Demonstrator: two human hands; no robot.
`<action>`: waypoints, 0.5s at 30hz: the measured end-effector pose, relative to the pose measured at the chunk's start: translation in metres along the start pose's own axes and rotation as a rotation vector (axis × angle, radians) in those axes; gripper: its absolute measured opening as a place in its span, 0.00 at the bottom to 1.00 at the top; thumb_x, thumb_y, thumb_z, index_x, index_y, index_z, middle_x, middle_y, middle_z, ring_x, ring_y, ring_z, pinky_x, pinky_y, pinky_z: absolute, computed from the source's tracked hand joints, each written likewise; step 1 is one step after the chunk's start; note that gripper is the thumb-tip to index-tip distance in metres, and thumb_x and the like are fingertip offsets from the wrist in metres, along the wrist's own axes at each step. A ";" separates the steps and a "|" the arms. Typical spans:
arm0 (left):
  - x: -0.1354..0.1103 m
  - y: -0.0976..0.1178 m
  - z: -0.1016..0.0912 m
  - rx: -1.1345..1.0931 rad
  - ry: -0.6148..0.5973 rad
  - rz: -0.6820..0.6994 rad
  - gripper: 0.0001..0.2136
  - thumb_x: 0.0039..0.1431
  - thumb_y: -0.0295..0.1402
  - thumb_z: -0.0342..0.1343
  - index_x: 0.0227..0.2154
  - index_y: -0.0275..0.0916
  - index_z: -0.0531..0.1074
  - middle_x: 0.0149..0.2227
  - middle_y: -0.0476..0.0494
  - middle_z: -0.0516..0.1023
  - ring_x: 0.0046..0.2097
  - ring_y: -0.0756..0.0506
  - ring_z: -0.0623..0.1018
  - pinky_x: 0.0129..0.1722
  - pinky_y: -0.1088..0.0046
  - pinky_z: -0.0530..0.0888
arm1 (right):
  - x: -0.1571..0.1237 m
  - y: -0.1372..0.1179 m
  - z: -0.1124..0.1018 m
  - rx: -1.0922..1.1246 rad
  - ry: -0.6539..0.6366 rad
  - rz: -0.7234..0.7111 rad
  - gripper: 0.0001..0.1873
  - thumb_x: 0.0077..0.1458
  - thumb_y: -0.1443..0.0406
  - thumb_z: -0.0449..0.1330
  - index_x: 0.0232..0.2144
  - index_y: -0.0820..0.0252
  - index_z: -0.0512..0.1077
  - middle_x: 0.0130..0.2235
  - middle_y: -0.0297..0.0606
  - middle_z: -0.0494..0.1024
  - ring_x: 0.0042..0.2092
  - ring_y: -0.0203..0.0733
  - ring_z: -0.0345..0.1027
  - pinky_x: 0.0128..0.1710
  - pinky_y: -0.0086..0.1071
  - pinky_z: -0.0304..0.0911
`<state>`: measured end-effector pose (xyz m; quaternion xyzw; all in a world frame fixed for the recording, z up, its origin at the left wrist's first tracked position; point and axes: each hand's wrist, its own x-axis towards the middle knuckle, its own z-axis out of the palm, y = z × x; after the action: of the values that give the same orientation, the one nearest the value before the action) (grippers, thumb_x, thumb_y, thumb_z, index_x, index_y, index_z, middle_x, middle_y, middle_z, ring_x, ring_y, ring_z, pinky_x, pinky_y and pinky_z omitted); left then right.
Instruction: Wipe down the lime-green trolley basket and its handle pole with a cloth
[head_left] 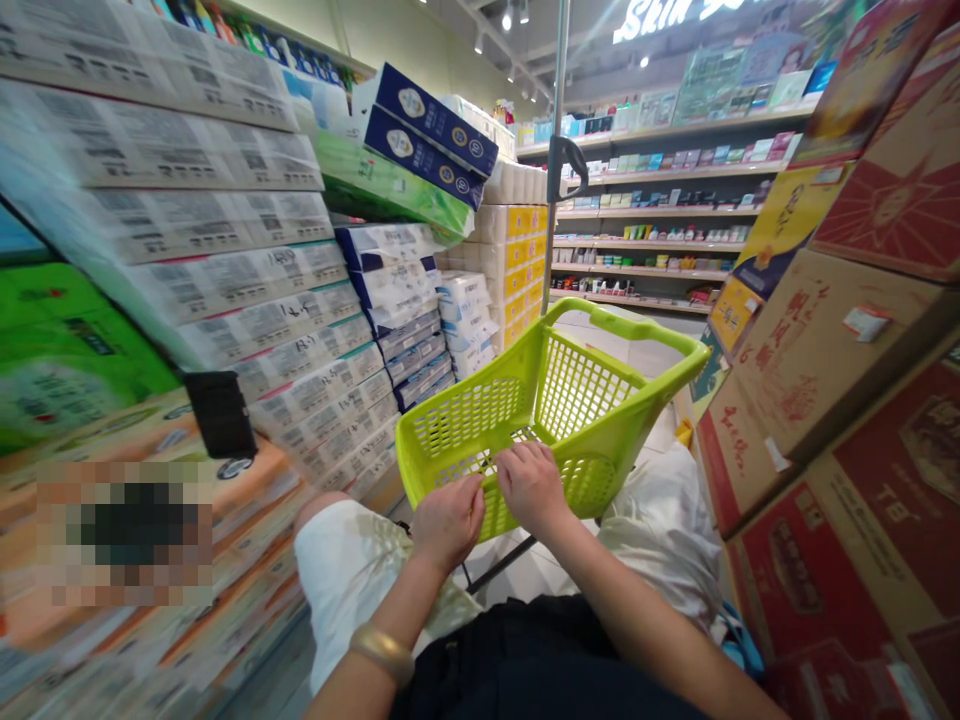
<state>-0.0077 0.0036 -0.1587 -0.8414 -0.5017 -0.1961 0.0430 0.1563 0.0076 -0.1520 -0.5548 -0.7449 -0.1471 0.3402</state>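
Observation:
A lime-green plastic shopping basket point(579, 388) on a wheeled trolley stands in front of me, with mesh walls and a raised handle at its far end. My left hand point(448, 522) is curled over the basket's near mesh edge. My right hand point(532, 488) grips the same edge just to the right, with its fingers hooked into the mesh. A gold bangle point(382, 650) circles my left wrist. Nothing shows inside the basket, and the trolley's lower frame is mostly hidden behind it and my arms.
Stacked packs of toilet paper point(225, 270) form a tall wall along the left of the aisle. Printed cardboard cartons point(840, 400) are piled along the right. Store shelves of small boxed goods point(660, 210) stand ahead, beyond a metal pole point(555, 190).

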 end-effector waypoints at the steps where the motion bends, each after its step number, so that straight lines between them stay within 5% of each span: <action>1: -0.001 -0.001 0.000 -0.001 0.005 0.005 0.13 0.65 0.34 0.42 0.43 0.44 0.72 0.38 0.48 0.81 0.38 0.46 0.79 0.35 0.72 0.69 | 0.000 0.003 -0.002 0.003 0.006 0.004 0.09 0.61 0.67 0.56 0.28 0.56 0.71 0.30 0.35 0.74 0.37 0.41 0.62 0.43 0.34 0.49; 7: -0.001 0.001 0.003 0.009 0.030 0.011 0.13 0.65 0.35 0.42 0.42 0.43 0.72 0.39 0.48 0.81 0.38 0.46 0.79 0.35 0.71 0.69 | 0.004 0.030 -0.011 -0.033 0.070 0.111 0.11 0.62 0.67 0.54 0.27 0.56 0.71 0.31 0.36 0.74 0.37 0.41 0.61 0.43 0.34 0.49; 15: 0.000 0.005 -0.001 0.026 -0.003 0.004 0.14 0.66 0.36 0.40 0.36 0.42 0.71 0.34 0.47 0.79 0.36 0.46 0.78 0.32 0.71 0.68 | -0.003 -0.012 0.004 0.040 -0.003 -0.026 0.07 0.61 0.66 0.56 0.30 0.56 0.72 0.32 0.35 0.74 0.38 0.42 0.61 0.43 0.35 0.49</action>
<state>-0.0036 0.0014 -0.1575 -0.8421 -0.5025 -0.1884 0.0535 0.1439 0.0037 -0.1549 -0.5384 -0.7553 -0.1357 0.3480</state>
